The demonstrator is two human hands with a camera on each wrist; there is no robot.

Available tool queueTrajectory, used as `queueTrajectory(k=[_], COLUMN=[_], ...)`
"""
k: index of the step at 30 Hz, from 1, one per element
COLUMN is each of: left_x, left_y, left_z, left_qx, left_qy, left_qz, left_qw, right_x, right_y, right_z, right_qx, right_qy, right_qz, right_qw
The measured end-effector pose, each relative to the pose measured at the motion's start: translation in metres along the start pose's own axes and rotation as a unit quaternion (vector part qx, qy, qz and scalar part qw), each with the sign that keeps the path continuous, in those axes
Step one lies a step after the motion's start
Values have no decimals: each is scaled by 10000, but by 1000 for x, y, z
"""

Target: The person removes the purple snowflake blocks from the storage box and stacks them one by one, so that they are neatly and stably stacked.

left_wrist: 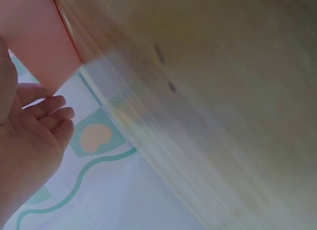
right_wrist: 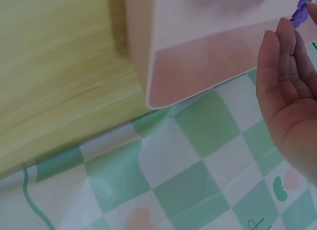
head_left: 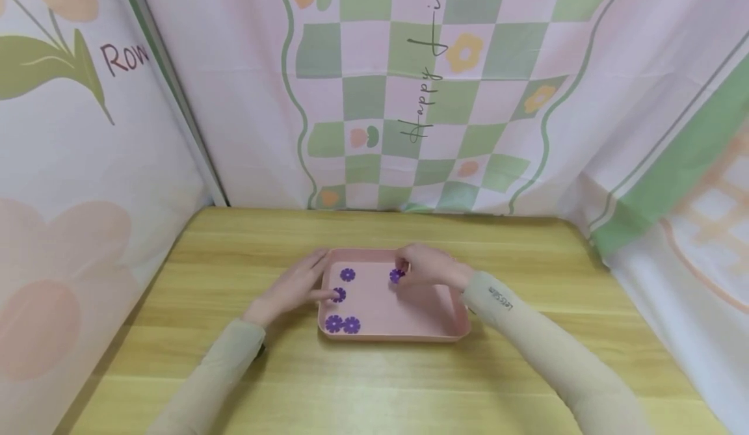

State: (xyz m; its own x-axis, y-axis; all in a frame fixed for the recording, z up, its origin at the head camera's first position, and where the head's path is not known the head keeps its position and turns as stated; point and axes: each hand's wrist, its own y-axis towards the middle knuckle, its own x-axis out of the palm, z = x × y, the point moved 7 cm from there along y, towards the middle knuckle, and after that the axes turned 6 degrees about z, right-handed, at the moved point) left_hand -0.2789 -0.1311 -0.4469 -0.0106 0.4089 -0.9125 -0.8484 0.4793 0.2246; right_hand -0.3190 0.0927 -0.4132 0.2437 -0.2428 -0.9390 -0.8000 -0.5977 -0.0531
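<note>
Pinching a purple flower with the right hand over the pink tray on the table. Resting the left hand, pretty loose grip tbh, at the tray's left edge, touching a second flower.

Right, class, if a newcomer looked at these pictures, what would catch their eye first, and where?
The eye would likely go first to the purple flower-shaped pieces, vivid against the pink tray: four toward its left side, one pinched in the right hand. The left hand lies at the tray's left edge, its thumb over one piece. Behind the table, a green-checked cloth lettered "Happy Life" would stand out next.
</note>
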Motion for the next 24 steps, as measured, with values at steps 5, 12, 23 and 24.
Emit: queueTrajectory(k=[5, 12, 23, 24], left_x=[-2, -3, -3, -2], left_y=[0, -1, -1, -1], left_z=[2, 2, 2, 1], left_qx=[33, -30, -57, -69], left_qy=[-27, -35, -100, -107], left_qz=[61, 19, -47, -51], left_qw=[10000, 10000, 9999, 9999], right_x=[-8, -19, -37, -39], right_y=[-10, -25, -46, -49], right_z=[10, 23, 47, 49], right_qx=[-250, -118, -11, -7], right_qy=[-59, 184, 70, 89], right_qz=[214, 334, 743, 762], right_qw=[9994, 9992, 9972, 9971])
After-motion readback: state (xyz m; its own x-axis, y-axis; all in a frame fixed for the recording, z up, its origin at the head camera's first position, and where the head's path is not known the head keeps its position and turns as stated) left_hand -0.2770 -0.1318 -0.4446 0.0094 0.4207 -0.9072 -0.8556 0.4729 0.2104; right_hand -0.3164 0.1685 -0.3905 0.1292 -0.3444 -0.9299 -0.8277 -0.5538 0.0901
